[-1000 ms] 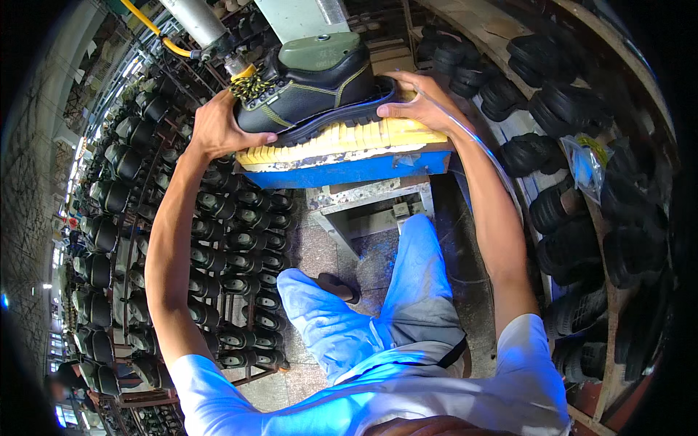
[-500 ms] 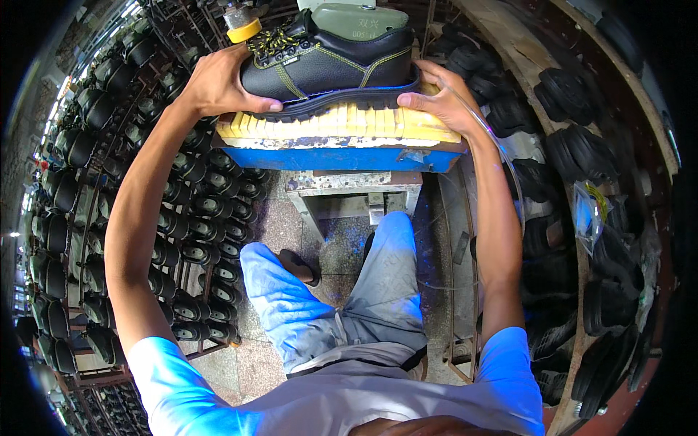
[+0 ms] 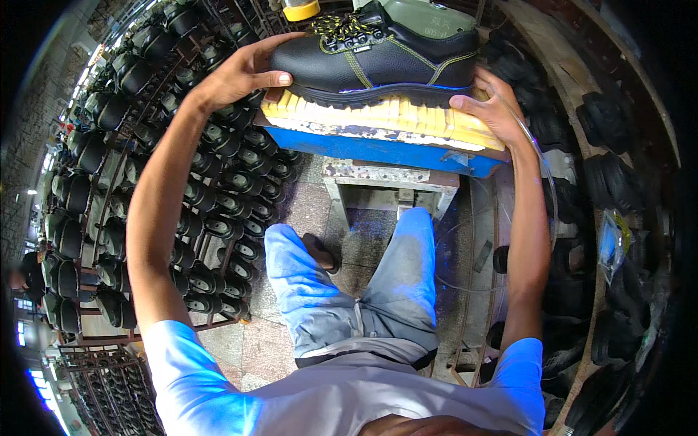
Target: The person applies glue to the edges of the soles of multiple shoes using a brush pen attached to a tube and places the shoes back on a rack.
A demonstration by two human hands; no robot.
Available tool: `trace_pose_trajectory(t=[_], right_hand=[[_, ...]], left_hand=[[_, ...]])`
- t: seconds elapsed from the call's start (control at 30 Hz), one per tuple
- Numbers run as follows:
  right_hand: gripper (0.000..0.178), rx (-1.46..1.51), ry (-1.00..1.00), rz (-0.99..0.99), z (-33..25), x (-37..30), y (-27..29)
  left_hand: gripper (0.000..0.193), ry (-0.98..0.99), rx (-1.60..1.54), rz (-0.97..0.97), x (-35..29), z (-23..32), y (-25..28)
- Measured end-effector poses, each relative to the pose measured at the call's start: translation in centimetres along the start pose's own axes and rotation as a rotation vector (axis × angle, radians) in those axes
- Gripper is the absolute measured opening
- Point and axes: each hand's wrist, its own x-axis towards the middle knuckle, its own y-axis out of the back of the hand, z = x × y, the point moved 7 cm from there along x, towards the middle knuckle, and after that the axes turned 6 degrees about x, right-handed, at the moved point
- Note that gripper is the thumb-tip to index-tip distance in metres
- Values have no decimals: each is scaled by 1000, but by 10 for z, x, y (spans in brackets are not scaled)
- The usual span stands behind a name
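A black leather work shoe [image 3: 392, 62] with yellow stitching and black-and-yellow laces lies sideways, toe to the left. A green shoe last [image 3: 436, 19] fills its opening. Its black treaded sole [image 3: 363, 95] rests on a ridged yellow pad [image 3: 378, 116]. My left hand [image 3: 243, 76] is closed round the toe, thumb at the sole's front edge and fingers partly hidden behind. My right hand [image 3: 494, 109] clasps the heel, its thumb against the sole edge and its fingers behind the heel. A thin pale line shows between sole and upper near the middle.
The pad tops a blue box [image 3: 363, 149] on a worn metal stand [image 3: 392, 174]. Racks of black shoes [image 3: 225, 196] stand to my left. Dark soles [image 3: 614, 182] fill shelves to my right, beside a clear plastic bag [image 3: 613, 243]. A yellow-banded jar [image 3: 301, 10] stands behind the toe.
The whole view has shifted, so shoe and stand appear farther right. My left thumb has drawn back from the sole's side toward the toe tip. My right hand keeps its hold at the heel.
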Motion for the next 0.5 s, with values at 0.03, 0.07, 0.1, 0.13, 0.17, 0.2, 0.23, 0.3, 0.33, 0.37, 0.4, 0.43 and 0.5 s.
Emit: trace_pose_trajectory(t=[0.03, 0.07, 0.1, 0.13, 0.17, 0.2, 0.23, 0.3, 0.33, 0.37, 0.4, 0.43, 0.5], right_hand=[[90, 5, -4, -4, -3, 0, -3], [88, 10, -8, -7, -7, -1, -5], [86, 7, -18, -15, -9, -2, -6], [86, 26, -18, -26, -10, -1, -8], [86, 47, -18, -36, -10, 0, -10], [86, 67, -17, -44, -11, 0, -10], [88, 45, -22, -49, -11, 1, -11], [91, -3, -38, -55, -8, 0, -9], [92, -14, -33, -36, -5, 0, -6], [94, -25, -27, -17, -1, 1, -3], [95, -37, -23, 3, 3, 1, 0], [96, -29, -28, -3, 6, 1, 2], [98, -13, -30, -12, 7, 0, 7]], left_hand=[[79, -44, 5, 84, 1, 2, 0], [79, -39, 38, 77, 2, 4, 2], [78, -33, 62, 73, 2, 3, 3], [78, -26, 73, 68, 4, 0, 6], [78, -18, 84, 63, 7, -3, 10], [78, -13, 97, 56, 9, -2, 11], [78, -9, 100, 50, 9, -2, 12], [79, -2, 100, 33, 8, 1, 10], [82, -23, 170, 19, 9, 5, 9], [83, -41, 351, 1, 9, 10, 9], [85, -60, 531, -18, 10, 20, 9], [87, -86, 704, -35, 13, 32, 7], [74, 5, 821, -113, 29, 38, 3]])
